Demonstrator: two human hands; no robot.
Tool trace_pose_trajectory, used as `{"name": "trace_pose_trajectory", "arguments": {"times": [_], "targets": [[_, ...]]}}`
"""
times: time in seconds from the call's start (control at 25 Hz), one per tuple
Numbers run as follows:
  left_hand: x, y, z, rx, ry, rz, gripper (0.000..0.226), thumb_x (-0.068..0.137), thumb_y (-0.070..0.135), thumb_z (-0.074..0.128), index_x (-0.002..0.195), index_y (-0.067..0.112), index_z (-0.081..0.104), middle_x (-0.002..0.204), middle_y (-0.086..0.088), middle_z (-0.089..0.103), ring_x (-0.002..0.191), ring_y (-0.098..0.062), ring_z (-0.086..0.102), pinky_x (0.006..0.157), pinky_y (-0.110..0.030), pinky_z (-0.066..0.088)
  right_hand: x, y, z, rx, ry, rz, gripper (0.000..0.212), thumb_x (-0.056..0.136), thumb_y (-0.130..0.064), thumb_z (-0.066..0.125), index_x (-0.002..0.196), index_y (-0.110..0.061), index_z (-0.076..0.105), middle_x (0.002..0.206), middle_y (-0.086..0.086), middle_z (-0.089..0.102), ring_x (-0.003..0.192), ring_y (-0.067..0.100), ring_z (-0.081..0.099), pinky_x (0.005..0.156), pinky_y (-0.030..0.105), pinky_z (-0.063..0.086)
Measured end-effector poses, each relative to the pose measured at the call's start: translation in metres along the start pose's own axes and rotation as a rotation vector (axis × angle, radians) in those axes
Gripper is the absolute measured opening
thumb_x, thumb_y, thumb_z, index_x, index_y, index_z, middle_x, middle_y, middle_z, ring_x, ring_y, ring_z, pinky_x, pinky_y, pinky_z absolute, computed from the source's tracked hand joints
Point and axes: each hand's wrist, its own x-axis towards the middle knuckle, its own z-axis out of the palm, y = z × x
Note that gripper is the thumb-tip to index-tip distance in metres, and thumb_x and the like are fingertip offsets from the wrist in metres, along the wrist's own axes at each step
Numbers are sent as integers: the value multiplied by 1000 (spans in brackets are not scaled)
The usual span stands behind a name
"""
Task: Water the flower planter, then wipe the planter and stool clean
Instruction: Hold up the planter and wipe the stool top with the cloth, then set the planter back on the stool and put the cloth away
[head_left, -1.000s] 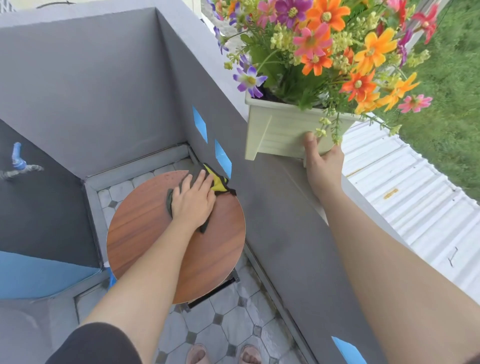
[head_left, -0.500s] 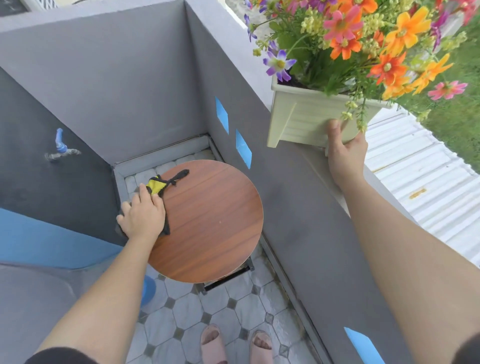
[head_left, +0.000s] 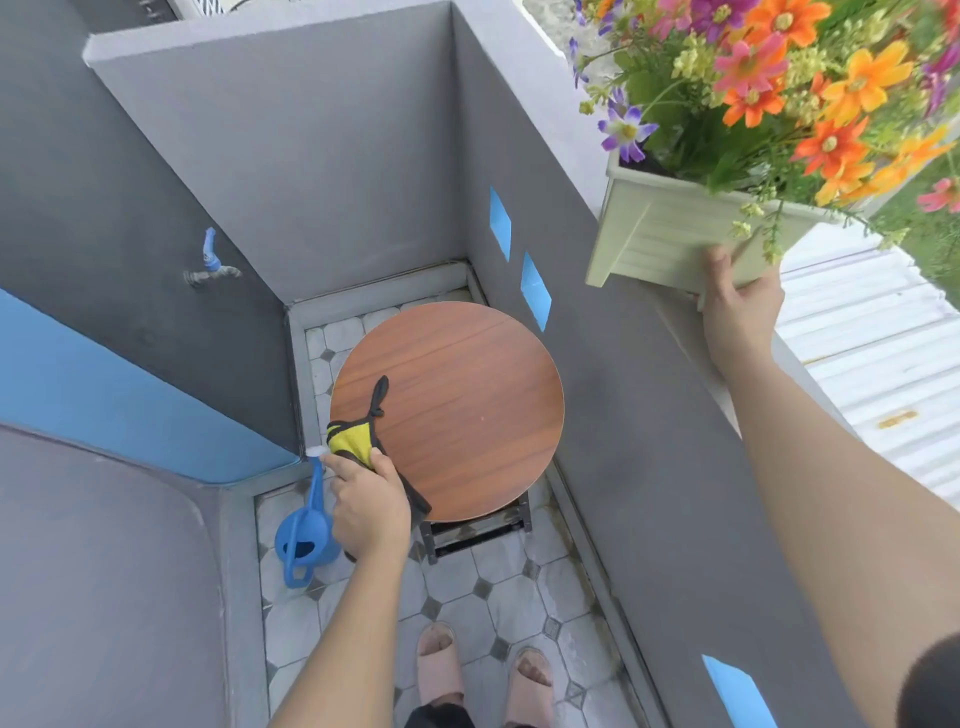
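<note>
Head view: left hand (head_left: 370, 512) grips cloth (head_left: 352, 439) at stool (head_left: 467, 395) edge; right hand (head_left: 740, 306) holds planter (head_left: 670, 244); watering can (head_left: 304, 540) below.

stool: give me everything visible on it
The stool has a round flat top with a reddish-brown wood-grain look, level and dry-looking. A dark frame shows beneath its near edge. It stands on the tiled floor in the corner, close to the grey wall. The yellow-and-black cloth, gripped by the left hand, lies over its left rim.
</note>
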Motion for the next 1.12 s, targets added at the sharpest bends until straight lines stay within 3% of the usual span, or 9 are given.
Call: {"name": "trace_pose_trajectory", "arguments": {"times": [0.16, 0.28, 0.44, 0.52, 0.6, 0.76, 0.92, 1.04, 1.12], "targets": [[-42, -6, 12, -108, -21, -114, 65, 97, 45, 27, 145, 3, 19, 115, -26, 60, 92, -45, 60, 61, -42, 43, -3, -3, -1, 9, -10, -8, 60, 92, -31, 59, 142, -7, 34, 113, -11, 54, 100, -4, 52, 76, -5, 31], [-76, 2, 17, -223, -58, -188, 58, 97, 43, 28, 139, 2, 32, 112, -26, 60, 95, -44, 58, 66, -43, 43, -7, -6, -3, 7, -9, -48, 70, 95, -25, 58, 144, 7, 19, 136, 12, 45, 109, -1, 36, 78, -9, 21], [-110, 18, 23, -288, -199, -332, 50, 98, 42, 31, 118, -1, 47, 106, -25, 61, 96, -42, 58, 66, -37, 37, -8, -14, -4, 39, -58, -55, 51, 93, -26, 60, 134, -6, 39, 116, 3, 52, 84, -26, 48, 73, -6, 33], [-127, 22, 24, -252, -330, -255, 48, 98, 43, 33, 110, 0, 51, 98, -15, 62, 95, -37, 58, 67, -34, 36, -9, -17, -6, 44, -45, -54, 45, 94, -17, 59, 132, 2, 41, 109, 2, 51, 66, -21, 49, 60, -5, 35], [-133, 13, 26, -204, -566, -113, 36, 96, 41, 42, 95, 8, 55, 82, -4, 58, 84, -28, 57, 64, -30, 37, -10, -21, -7, 43, 2, -84, 46, 94, -17, 59, 131, 4, 42, 109, 4, 52, 73, -11, 48, 57, -4, 36], [-103, -42, 25, 172, -973, -19, 23, 83, 37, 57, 76, 15, 61, 75, -2, 63, 69, -14, 60, 62, -25, 43, -12, -35, -6, 64, 44, -95, 58, 87, -44, 55, 126, -3, 47, 102, 9, 57, 77, 6, 53, 47, 6, 46], [-42, -65, -14, 47, -524, -224, 51, 94, 48, 38, 85, 1, 58, 77, -10, 59, 72, -24, 54, 78, -34, 47, -21, -47, 5, 22, 22, -112, 58, 83, -53, 52, 123, -11, 50, 99, 3, 56, 71, 3, 58, 50, 24, 57], [27, -56, -44, -66, -299, -245, 42, 97, 31, 34, 108, -2, 58, 106, -22, 60, 89, -34, 51, 80, -35, 41, -48, -59, 24, 28, -12, -167, 27, 87, -50, 52, 114, -50, 49, 98, -8, 59, 82, 6, 58, 74, 35, 57], [62, -45, -56, -168, -253, -164, 35, 96, 23, 40, 120, 3, 57, 127, -18, 56, 109, -37, 52, 92, -38, 42, -73, -65, 42, 83, -54, -137, 21, 86, -52, 52, 103, -64, 47, 97, -20, 60, 92, 9, 62, 77, 44, 56]]}}
